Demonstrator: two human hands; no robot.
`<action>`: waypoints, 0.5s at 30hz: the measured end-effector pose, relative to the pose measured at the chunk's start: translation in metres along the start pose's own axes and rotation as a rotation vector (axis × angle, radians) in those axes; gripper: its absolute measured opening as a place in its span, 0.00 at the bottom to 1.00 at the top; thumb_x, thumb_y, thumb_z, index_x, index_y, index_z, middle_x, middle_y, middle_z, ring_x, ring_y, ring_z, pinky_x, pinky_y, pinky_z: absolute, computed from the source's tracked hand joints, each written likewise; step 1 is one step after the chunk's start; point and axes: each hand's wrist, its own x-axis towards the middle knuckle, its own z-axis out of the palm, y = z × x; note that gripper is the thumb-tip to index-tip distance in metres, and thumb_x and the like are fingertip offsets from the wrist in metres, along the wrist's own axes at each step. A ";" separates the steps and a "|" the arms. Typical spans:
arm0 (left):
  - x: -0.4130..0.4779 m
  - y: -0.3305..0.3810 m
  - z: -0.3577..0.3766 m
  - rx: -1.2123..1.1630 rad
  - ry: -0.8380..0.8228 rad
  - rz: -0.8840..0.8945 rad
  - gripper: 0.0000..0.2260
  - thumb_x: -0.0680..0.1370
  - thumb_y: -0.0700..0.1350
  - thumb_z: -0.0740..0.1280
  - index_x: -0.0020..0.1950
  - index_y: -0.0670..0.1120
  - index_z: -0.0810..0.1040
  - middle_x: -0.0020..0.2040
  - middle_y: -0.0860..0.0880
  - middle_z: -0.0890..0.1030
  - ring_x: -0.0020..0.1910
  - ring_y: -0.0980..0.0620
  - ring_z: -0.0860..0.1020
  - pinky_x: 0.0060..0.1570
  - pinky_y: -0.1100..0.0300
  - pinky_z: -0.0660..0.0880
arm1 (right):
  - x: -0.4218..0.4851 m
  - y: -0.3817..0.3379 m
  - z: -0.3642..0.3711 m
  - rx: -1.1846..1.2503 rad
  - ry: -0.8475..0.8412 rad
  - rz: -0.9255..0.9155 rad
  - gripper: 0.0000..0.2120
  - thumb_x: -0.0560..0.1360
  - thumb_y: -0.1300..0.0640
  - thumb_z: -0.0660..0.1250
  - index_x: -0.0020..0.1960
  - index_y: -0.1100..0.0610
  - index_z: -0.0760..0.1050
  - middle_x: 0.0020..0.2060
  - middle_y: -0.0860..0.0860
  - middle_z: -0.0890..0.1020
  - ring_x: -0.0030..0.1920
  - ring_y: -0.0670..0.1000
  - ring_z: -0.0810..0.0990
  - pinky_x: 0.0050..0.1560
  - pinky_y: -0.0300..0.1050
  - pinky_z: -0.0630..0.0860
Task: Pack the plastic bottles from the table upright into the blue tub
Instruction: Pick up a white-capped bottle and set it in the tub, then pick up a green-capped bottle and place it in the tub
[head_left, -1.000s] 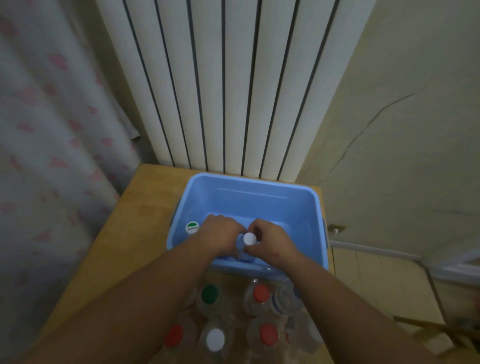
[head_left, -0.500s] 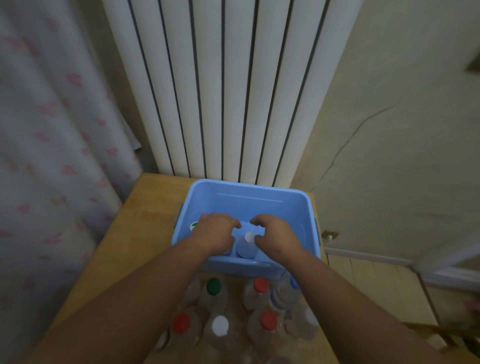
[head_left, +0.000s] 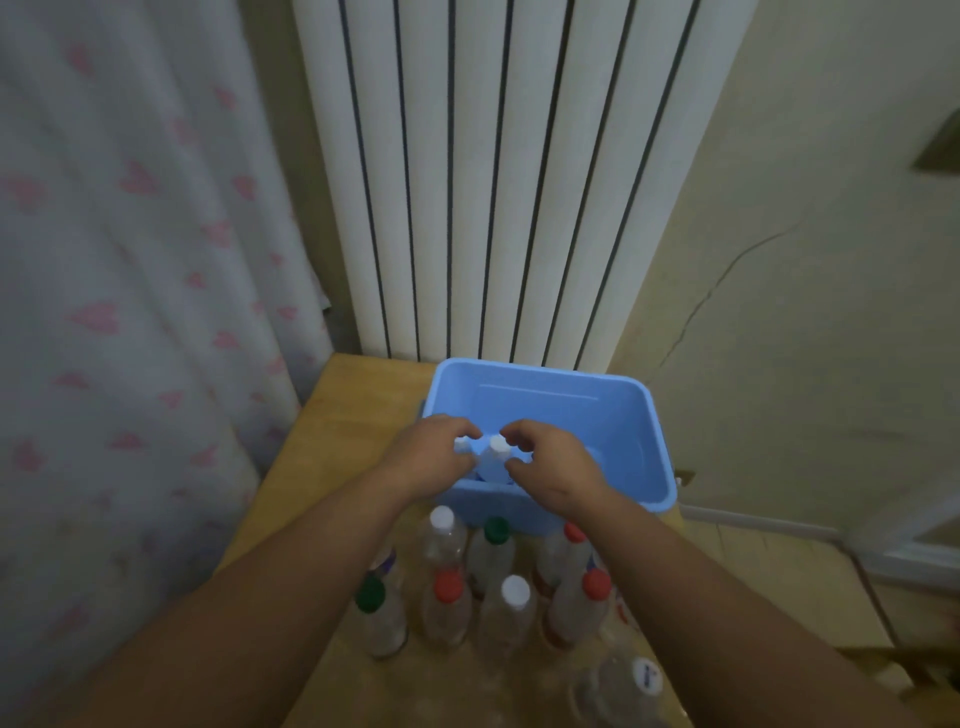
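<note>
The blue tub (head_left: 623, 415) stands on the wooden table (head_left: 332, 431) against the radiator. In its near-left part a clear bottle with a white cap (head_left: 497, 448) stands upright, and a second white cap (head_left: 461, 445) shows beside it. My left hand (head_left: 426, 457) and my right hand (head_left: 556, 467) hover on either side of these caps with curled, parted fingers gripping nothing. In front of the tub several clear bottles stand upright, with a white cap (head_left: 442, 517), a green cap (head_left: 496, 530) and a red cap (head_left: 448, 584) among them.
A white panel radiator (head_left: 493, 182) rises right behind the tub. A curtain with pink hearts (head_left: 130, 260) hangs along the left table edge. A larger clear bottle (head_left: 623, 686) sits at the near right. The right table edge drops to the floor below a cracked wall (head_left: 779, 312).
My right hand has let go of the white-capped bottle, which now stands in the tub. Both hands have opened and lifted slightly. The view has tilted, so more of the table bottles show.
</note>
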 end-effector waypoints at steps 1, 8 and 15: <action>-0.006 -0.005 -0.003 -0.008 0.009 -0.004 0.16 0.77 0.49 0.68 0.66 0.54 0.77 0.66 0.52 0.77 0.62 0.51 0.75 0.58 0.57 0.72 | -0.003 -0.006 0.002 0.004 -0.003 -0.008 0.18 0.75 0.55 0.66 0.64 0.49 0.73 0.59 0.46 0.79 0.59 0.48 0.76 0.58 0.41 0.70; -0.041 -0.039 -0.018 -0.070 0.023 -0.035 0.15 0.77 0.50 0.68 0.64 0.54 0.78 0.63 0.52 0.79 0.59 0.52 0.76 0.55 0.59 0.73 | -0.026 -0.044 0.029 0.006 -0.021 -0.004 0.18 0.76 0.55 0.66 0.65 0.50 0.73 0.60 0.48 0.79 0.59 0.49 0.77 0.58 0.41 0.71; -0.072 -0.066 -0.022 -0.115 -0.024 -0.034 0.16 0.78 0.48 0.68 0.66 0.50 0.78 0.61 0.51 0.80 0.56 0.52 0.78 0.55 0.58 0.74 | -0.044 -0.066 0.052 -0.020 -0.044 0.009 0.18 0.75 0.56 0.66 0.65 0.50 0.74 0.59 0.49 0.80 0.58 0.50 0.77 0.59 0.45 0.74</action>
